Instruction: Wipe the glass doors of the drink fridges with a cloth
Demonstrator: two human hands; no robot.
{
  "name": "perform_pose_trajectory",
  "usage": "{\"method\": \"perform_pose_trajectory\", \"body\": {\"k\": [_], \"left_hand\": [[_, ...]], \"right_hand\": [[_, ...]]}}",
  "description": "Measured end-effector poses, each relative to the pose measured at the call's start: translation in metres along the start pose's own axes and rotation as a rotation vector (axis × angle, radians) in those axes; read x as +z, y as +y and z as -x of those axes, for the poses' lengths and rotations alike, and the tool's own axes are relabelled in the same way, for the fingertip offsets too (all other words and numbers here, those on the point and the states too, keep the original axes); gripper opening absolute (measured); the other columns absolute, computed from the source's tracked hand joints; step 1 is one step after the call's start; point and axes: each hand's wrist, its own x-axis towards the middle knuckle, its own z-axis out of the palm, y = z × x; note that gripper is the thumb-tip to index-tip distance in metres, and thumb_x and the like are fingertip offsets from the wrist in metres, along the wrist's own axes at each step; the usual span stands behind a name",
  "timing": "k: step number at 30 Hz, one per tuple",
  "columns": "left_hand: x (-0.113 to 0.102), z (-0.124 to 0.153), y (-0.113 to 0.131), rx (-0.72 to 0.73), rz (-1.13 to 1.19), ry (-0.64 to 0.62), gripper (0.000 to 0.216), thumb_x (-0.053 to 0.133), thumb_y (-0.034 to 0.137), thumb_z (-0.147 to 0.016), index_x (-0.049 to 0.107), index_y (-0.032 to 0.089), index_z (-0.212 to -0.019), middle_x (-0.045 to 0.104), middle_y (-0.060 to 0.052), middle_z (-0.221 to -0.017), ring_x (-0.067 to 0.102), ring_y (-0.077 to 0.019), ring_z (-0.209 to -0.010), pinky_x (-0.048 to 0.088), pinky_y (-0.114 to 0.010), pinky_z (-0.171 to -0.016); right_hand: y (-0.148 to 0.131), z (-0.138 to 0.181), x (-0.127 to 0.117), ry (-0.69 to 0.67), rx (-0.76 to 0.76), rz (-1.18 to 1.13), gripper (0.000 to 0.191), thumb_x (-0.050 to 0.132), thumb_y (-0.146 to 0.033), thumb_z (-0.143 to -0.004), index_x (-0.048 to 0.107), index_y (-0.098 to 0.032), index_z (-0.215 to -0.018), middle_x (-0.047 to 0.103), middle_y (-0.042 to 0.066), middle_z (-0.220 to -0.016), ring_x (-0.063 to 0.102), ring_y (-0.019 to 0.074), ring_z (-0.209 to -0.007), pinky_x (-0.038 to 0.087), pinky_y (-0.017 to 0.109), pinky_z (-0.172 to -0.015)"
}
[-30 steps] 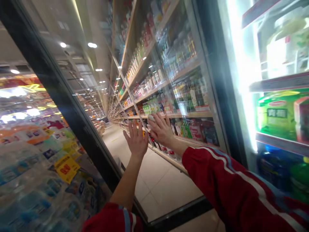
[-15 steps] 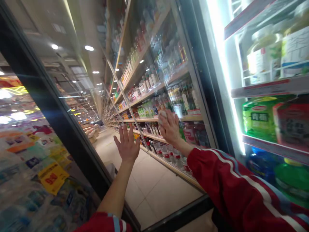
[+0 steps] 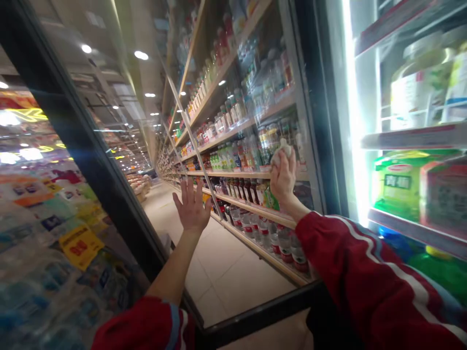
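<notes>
A glass door with a black frame stands in front of me. My left hand is open, its fingers spread and its palm turned to the glass, apparently resting on it. To the right and higher up, my right hand is closed around a crumpled whitish cloth, pressed to the glass near the door's right side. Part of the cloth is hidden behind the fingers. Red sleeves with white and light blue stripes cover my forearms in part.
At the right is a lit cooler shelf with bottles and a green drink pack. Long shelves of bottles show in the glass. Wrapped goods and a yellow price sign are at the left.
My right hand has moved right with the cloth, its fingers now pointing more upward. My left hand has stayed at nearly the same place. The view has shifted slightly.
</notes>
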Motion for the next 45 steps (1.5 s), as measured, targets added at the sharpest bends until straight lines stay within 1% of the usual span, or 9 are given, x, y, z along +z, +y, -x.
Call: {"method": "perform_pose_trajectory", "body": {"k": [4,6,13,16,25,33,36,41,45], "left_hand": [[0.0,0.0,0.0,0.008,-0.026,0.004,0.054,0.044,0.041,-0.087,0.04,0.02,-0.136,0.033,-0.013,-0.145,0.016,-0.0246,-0.139,0.002,-0.049,-0.113],[0.0,0.0,0.0,0.019,-0.042,0.015,0.053,0.044,0.04,-0.087,0.04,0.019,-0.136,0.033,-0.013,-0.145,0.016,-0.0241,-0.139,0.003,-0.049,-0.113],[0.0,0.002,0.002,0.031,-0.07,0.056,0.051,0.045,0.039,-0.087,0.041,0.02,-0.135,0.035,-0.012,-0.144,0.02,-0.0232,-0.138,0.005,-0.047,-0.114],[0.0,0.002,0.002,0.047,-0.085,0.076,0.05,0.046,0.036,-0.087,0.043,0.02,-0.134,0.037,-0.011,-0.143,0.022,-0.0228,-0.138,0.006,-0.045,-0.114],[-0.009,-0.002,0.004,0.079,-0.089,0.117,0.047,0.048,0.035,-0.085,0.048,0.02,-0.129,0.042,-0.012,-0.14,0.028,-0.0242,-0.136,0.009,-0.046,-0.113],[-0.011,-0.033,-0.001,-0.028,-0.08,0.158,0.048,0.045,0.035,-0.086,0.046,0.018,-0.131,0.036,-0.014,-0.143,0.024,-0.0256,-0.137,0.006,-0.049,-0.113],[-0.006,-0.039,0.004,-0.034,-0.077,0.122,0.051,0.046,0.034,-0.086,0.043,0.019,-0.134,0.032,-0.013,-0.145,0.019,-0.0264,-0.139,0.006,-0.05,-0.112],[-0.003,-0.037,0.007,-0.054,-0.106,0.09,0.051,0.045,0.036,-0.087,0.041,0.019,-0.135,0.03,-0.012,-0.147,0.018,-0.0269,-0.139,0.006,-0.051,-0.112],[-0.003,-0.037,0.006,-0.055,-0.106,0.1,0.051,0.044,0.037,-0.087,0.043,0.019,-0.134,0.031,-0.013,-0.146,0.019,-0.0274,-0.139,0.007,-0.05,-0.113]], "right_hand": [[-0.02,0.012,0.002,-0.147,-0.234,-0.034,0.042,0.038,-0.024,-0.087,0.045,-0.019,-0.128,0.033,0.013,-0.144,0.024,0.0239,-0.137,0.022,0.053,-0.109],[-0.018,0.012,0.001,-0.166,-0.245,-0.06,0.042,0.037,-0.023,-0.086,0.046,-0.019,-0.127,0.033,0.013,-0.144,0.025,0.0244,-0.137,0.02,0.054,-0.109],[0.032,-0.029,-0.004,0.044,0.092,-0.042,0.049,0.034,-0.023,-0.085,0.04,-0.012,-0.132,0.032,0.019,-0.142,0.024,0.0282,-0.136,0.023,0.058,-0.107],[0.035,-0.04,-0.002,0.104,0.154,-0.051,0.049,0.035,-0.023,-0.086,0.039,-0.014,-0.134,0.033,0.018,-0.141,0.023,0.0277,-0.136,0.025,0.058,-0.106],[-0.008,-0.014,0.005,-0.118,-0.297,-0.079,0.043,0.039,-0.021,-0.085,0.046,-0.018,-0.127,0.033,0.015,-0.143,0.026,0.0258,-0.136,0.023,0.057,-0.107],[0.044,-0.059,-0.001,0.092,0.035,-0.015,0.048,0.035,-0.022,-0.086,0.04,-0.013,-0.133,0.036,0.02,-0.139,0.028,0.0284,-0.134,0.026,0.06,-0.104],[0.028,-0.057,0.003,0.071,-0.007,-0.018,0.047,0.034,-0.022,-0.087,0.04,-0.015,-0.133,0.032,0.017,-0.142,0.027,0.0263,-0.134,0.025,0.057,-0.106],[-0.022,-0.031,0.013,-0.089,-0.306,-0.037,0.043,0.04,-0.021,-0.085,0.046,-0.021,-0.128,0.035,0.012,-0.143,0.027,0.0243,-0.135,0.025,0.053,-0.108],[-0.02,-0.032,0.012,-0.112,-0.324,-0.034,0.043,0.039,-0.021,-0.085,0.048,-0.022,-0.127,0.036,0.01,-0.143,0.029,0.0234,-0.135,0.023,0.052,-0.109]]}}
